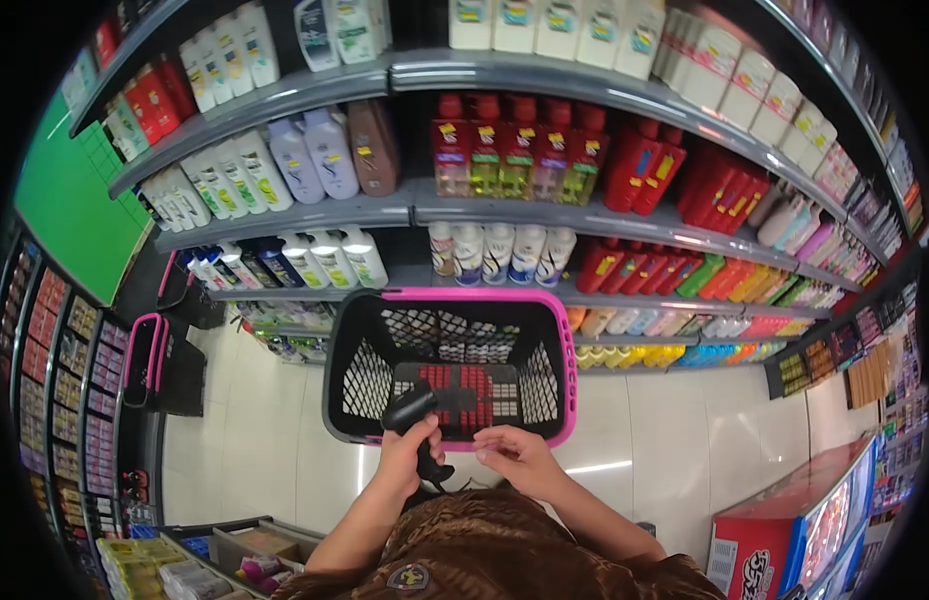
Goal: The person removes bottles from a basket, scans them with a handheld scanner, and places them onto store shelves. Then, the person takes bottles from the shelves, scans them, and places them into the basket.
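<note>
My left hand (406,452) is wrapped round the handle of a black handheld barcode scanner (414,405), whose head points up and to the left. My right hand (516,460) hovers by the near rim of a shopping basket, its fingers loosely bent and a little apart, with nothing visible in them. The black basket (384,330) with a pink rim is in front of me, between my hands and the shelves. Its inside shows a mesh wall and a base with red and white patches seen through the slots.
Shelves (544,70) ahead carry rows of shampoo bottles, including red pump bottles (519,150) and white cans (497,252). Black baskets with pink handles (149,360) stand at left. A red and blue display box (784,530) is at lower right; pale tiles (674,430) cover the floor.
</note>
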Demonstrator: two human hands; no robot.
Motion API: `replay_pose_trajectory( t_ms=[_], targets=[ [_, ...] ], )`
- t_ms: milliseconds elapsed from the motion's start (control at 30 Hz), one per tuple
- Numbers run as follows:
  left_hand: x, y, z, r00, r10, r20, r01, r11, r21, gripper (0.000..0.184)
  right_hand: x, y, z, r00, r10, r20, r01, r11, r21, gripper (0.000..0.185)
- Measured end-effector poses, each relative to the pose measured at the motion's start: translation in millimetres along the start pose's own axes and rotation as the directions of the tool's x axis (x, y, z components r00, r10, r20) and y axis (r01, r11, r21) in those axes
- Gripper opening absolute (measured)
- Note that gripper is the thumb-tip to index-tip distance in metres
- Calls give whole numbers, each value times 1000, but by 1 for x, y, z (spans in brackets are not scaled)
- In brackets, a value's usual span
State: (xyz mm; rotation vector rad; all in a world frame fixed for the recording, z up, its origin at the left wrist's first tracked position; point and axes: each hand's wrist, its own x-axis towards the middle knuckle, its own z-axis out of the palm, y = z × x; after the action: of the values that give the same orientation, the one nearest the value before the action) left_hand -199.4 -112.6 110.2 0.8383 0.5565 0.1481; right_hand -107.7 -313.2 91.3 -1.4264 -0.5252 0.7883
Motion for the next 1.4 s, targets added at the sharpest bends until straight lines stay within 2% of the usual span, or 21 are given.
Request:
replay_pose_trajectory(
  t_ms=[67, 100, 133, 200, 233, 267, 333, 367, 467, 533, 567, 700, 733, 800, 933, 1000, 1033, 1233, 1267, 1333, 1400],
  targets=[
    [-3, 17, -17, 1000, 15, 19, -15, 1000, -7, 13, 19, -12, 24, 1000, 18, 6, -19, 999, 30, 31],
    [-2, 22, -28, 998, 40, 39, -39, 999, -27, 13, 30, -13, 34, 995, 82, 55, -84, 996, 18, 41],
    [-2, 28, -40, 992, 82, 91, -81, 997, -16, 13, 37, -15, 51, 996, 73, 59, -74, 997, 11, 41],
    [-5, 42, -54, 981, 155, 115, -145, 985, -93, 26, 53, -19, 89, 998, 9, 66, -13, 998, 65, 59],
    [-6, 54, -61, 969, 136, 207, -107, 983, -147, 33, 61, -21, 104, 994, -15, 111, 10, 999, 39, 78],
    [-9, 64, -66, 966, 135, 220, -108, 986, -130, 39, 66, -24, 121, 997, -16, 81, 20, 999, -50, 87],
    [-7, 81, -86, 930, 108, 352, -86, 993, -77, 49, 80, -20, 152, 992, -126, 8, 126, 992, 20, 92],
    [1, 75, -109, 915, 64, 397, -59, 998, -24, 57, 87, -15, 164, 991, -130, 4, 130, 991, 22, 92],
    [0, 97, -126, 848, 34, 529, -124, 983, 136, 57, 107, 1, 182, 978, -203, -41, 204, 979, 22, 85],
    [-2, 105, -133, 846, 74, 528, -191, 967, 171, 55, 112, 3, 190, 992, -125, 18, 126, 987, -103, 75],
    [-2, 110, -137, 842, 111, 528, -256, 944, 210, 53, 113, 8, 194, 994, -112, 18, 113, 991, -69, 67],
    [-1, 117, -161, 851, 114, 513, -345, 858, 382, 50, 112, 16, 203, 988, -143, 52, 147, 986, -77, 58],
    [2, 115, -169, 857, 7, 515, -237, 893, 382, 56, 112, 15, 204, 981, -186, 50, 191, 974, -125, 56],
    [2, 109, -175, 879, 41, 474, -268, 866, 422, 50, 112, 17, 200, 992, -92, 84, 105, 981, -166, 54],
    [-1, 109, -176, 882, 83, 463, -292, 869, 400, 44, 111, 11, 202, 990, -60, 125, 84, 977, -197, 52],
    [1, 111, -178, 916, 25, 401, -202, 892, 404, 40, 111, 1, 203, 990, 45, 134, -10, 968, -250, 52],
    [0, 113, -177, 924, 27, 381, -202, 881, 428, 41, 112, 5, 202, 983, 116, 141, -90, 979, -183, 55],
    [4, 105, -169, 925, -54, 376, -149, 858, 491, 34, 97, 19, 194, 994, -85, 70, 100, 964, -245, 54],
    [5, 100, -166, 927, -70, 368, -131, 860, 493, 34, 94, 15, 190, 995, -70, 66, 84, 968, -238, 54],
    [1, 100, -157, 911, -75, 405, -177, 816, 551, 33, 84, 10, 189, 994, 110, 17, -106, 980, -171, 51],
    [2, 103, -155, 904, -100, 415, -187, 780, 596, 32, 83, 17, 185, 999, 52, 12, -48, 978, -203, 52]
  ],
)
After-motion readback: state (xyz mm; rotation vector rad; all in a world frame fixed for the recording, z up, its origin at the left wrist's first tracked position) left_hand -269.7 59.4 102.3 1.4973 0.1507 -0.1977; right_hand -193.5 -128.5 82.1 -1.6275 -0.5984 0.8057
